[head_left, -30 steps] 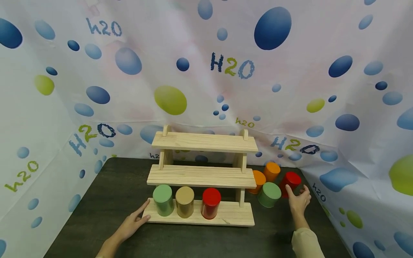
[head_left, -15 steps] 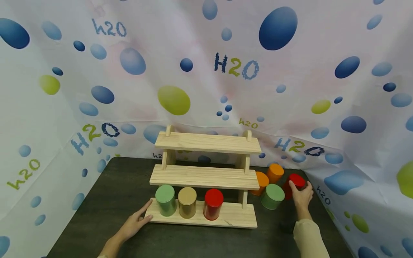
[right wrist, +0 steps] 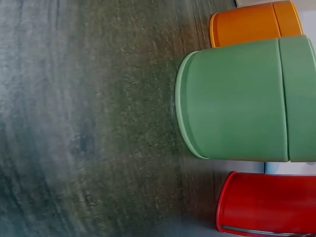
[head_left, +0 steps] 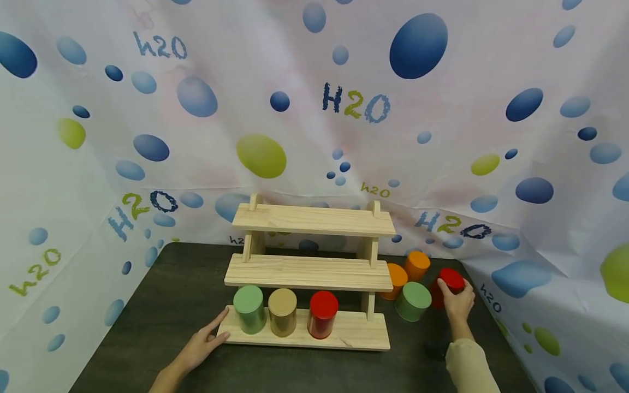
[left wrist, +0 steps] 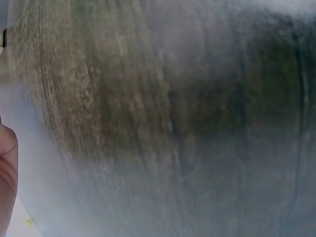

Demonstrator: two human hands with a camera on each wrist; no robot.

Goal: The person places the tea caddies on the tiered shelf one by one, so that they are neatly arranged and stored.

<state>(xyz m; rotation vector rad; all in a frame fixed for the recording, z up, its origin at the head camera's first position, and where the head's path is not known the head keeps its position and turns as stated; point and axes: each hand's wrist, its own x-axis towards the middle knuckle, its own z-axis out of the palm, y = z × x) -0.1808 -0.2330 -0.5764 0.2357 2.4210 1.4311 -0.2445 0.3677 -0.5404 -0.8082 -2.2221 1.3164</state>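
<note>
My right hand (head_left: 459,305) grips the lid end of a red canister (head_left: 450,278) at the table's right side, thumb on its left and fingers on its right. In the right wrist view this red canister (right wrist: 271,202) stands on the table beside a wider green canister (right wrist: 232,103); the fingers are out of that view. My left hand (head_left: 199,349) touches the left end of a three-tier wooden shelf (head_left: 304,273), thumb and forefinger spread across the bottom board. On that board stand a green canister (head_left: 249,311), a gold canister (head_left: 282,312) and a red canister (head_left: 322,315).
Two orange canisters (head_left: 416,265) stand behind the green one, right of the shelf. The dark table (head_left: 304,374) meets a patterned cloth backdrop (head_left: 314,136) at the back and sides. The left wrist view shows mostly blurred table surface.
My right hand has moved onto the red canister and its fingers have come around it. The left hand stays at the shelf's end. The head view has shifted slightly.
</note>
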